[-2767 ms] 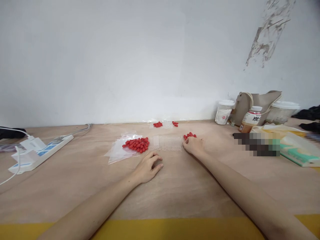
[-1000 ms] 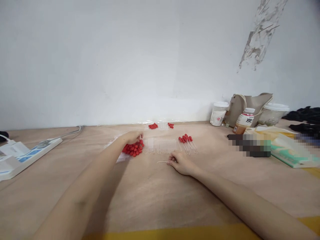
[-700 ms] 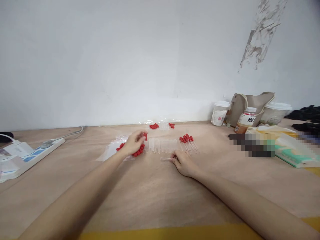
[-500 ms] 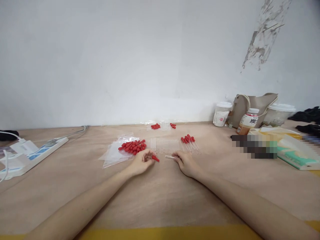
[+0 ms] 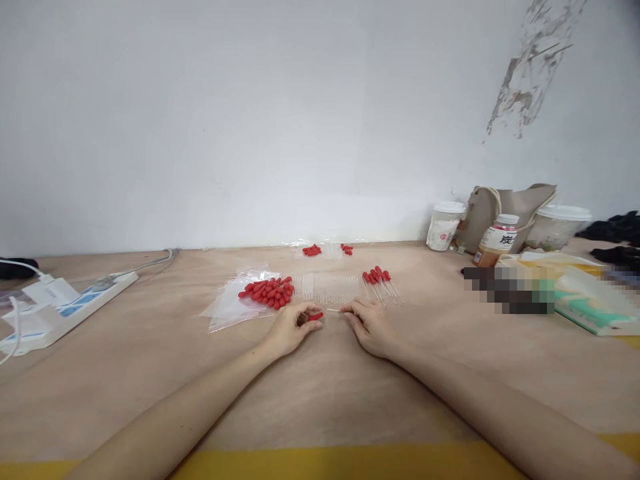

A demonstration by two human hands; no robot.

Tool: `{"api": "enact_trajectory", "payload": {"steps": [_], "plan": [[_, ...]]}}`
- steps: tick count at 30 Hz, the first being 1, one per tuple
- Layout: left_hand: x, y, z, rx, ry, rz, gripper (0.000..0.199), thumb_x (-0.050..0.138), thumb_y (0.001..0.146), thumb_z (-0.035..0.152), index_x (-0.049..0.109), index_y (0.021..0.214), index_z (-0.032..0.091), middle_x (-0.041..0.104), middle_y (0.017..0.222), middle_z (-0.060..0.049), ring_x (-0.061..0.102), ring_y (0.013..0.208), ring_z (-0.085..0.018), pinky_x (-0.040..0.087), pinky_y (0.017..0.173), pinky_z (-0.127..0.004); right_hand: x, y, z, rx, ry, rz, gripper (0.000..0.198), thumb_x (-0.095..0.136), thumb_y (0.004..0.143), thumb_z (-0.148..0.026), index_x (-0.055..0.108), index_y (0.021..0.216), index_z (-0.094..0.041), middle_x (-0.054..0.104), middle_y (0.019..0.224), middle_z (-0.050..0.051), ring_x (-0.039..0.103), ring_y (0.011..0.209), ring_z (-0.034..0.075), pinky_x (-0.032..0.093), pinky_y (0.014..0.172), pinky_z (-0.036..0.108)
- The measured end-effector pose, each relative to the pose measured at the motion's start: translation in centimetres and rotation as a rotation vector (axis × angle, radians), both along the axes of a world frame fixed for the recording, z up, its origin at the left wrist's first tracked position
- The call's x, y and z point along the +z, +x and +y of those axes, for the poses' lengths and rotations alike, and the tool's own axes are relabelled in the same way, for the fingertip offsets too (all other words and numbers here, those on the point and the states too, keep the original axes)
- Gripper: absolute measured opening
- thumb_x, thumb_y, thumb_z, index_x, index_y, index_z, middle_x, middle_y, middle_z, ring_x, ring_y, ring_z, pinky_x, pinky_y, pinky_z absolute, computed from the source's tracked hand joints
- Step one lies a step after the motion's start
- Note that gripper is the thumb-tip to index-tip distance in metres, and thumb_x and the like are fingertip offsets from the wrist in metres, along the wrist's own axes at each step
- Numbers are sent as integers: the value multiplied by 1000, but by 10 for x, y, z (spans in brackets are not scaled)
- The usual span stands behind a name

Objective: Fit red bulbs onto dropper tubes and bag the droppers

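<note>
My left hand (image 5: pixel 294 328) is closed on a red rubber bulb (image 5: pixel 315 317), its open end pointing right. Facing it, my right hand (image 5: pixel 369 325) pinches a thin clear glass tube (image 5: pixel 334 310), whose end points at the bulb with a small gap between them. Behind my left hand lies a pile of red rubber bulbs (image 5: pixel 267 292) on clear plastic bags (image 5: pixel 225 308). A row of clear glass tubes (image 5: pixel 327 289) lies just beyond both hands. Several droppers with red bulbs fitted (image 5: pixel 379 279) rest behind my right hand.
A clear bag with more red bulbs (image 5: pixel 312 250) lies by the wall. At left is a power strip (image 5: pixel 113 285) with plugs. At right stand a paper cup (image 5: pixel 445 227), a bottle (image 5: pixel 496 241), a grey bag (image 5: pixel 473 213) and a green tissue pack (image 5: pixel 583 303).
My left hand has shifted right with the red bulb, now tucked further between the fingers. The tube in my right hand and the bulb are closer together.
</note>
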State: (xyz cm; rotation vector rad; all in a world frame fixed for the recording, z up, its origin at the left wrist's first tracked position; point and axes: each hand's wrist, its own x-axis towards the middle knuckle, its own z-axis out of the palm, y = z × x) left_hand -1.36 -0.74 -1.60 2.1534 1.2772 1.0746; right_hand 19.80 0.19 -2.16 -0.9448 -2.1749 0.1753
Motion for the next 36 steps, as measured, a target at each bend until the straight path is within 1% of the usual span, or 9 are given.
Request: {"api": "enact_trajectory", "payload": {"steps": [3,8,12,15,18,22,27,31,36], "plan": [[3,3,-2,-9,37,78,16,59,75,28,63,88,20,64,79,0,57,67,-14,43,63,-24,0,-1,0,23,12,-8,18,39,85,-18,56,90,-20,61,86,3,54,81,14,32,74,31],[7,8,-5,20,74,95,15,58,76,29,63,85,18,64,79,-1,55,68,-14,42,62,-23,2,0,-1,45,5,-23,20,39,86,-20,58,91,-20,62,88,4,55,81,14,32,74,31],[8,9,-8,-22,89,103,16,53,80,29,62,82,17,62,78,-2,55,70,-14,41,63,-23,2,1,2,64,-22,-37,20,43,85,-20,61,93,-22,63,86,2,56,80,13,32,74,30],[8,8,-9,-67,115,155,17,52,81,30,63,78,17,60,73,-2,53,67,-14,40,61,-23,2,4,8,117,-51,-73,21,45,85,-21,63,94,-25,63,85,0,56,79,13,32,74,29],[7,8,-11,-105,157,203,17,51,82,30,64,80,19,60,74,-2,53,68,-14,39,63,-24,2,7,15,160,-61,-108,21,46,85,-23,64,94,-28,63,83,0,56,77,12,31,76,30],[6,9,-10,-93,202,248,17,52,82,31,64,80,19,59,74,-2,52,67,-14,38,62,-24,2,8,16,112,17,-175,23,46,85,-23,64,95,-30,61,78,-1,54,69,11,28,75,31],[4,9,-5,-36,242,275,18,53,81,31,64,78,18,59,71,-2,52,65,-14,38,62,-24,0,5,9,-3,106,-195,23,44,86,-26,65,94,-28,61,78,1,52,71,12,26,72,31],[3,8,-3,-36,268,295,18,52,81,31,64,78,17,57,69,-2,51,64,-14,37,61,-23,0,1,7,-23,106,-220,24,43,86,-27,66,90,-25,63,77,2,53,68,12,25,71,31],[2,7,-5,-38,267,281,20,50,83,32,63,79,18,56,68,-2,50,64,-14,36,60,-24,1,-1,8,23,30,-201,23,43,86,-27,65,84,-25,68,82,0,57,71,13,24,73,32]]}}
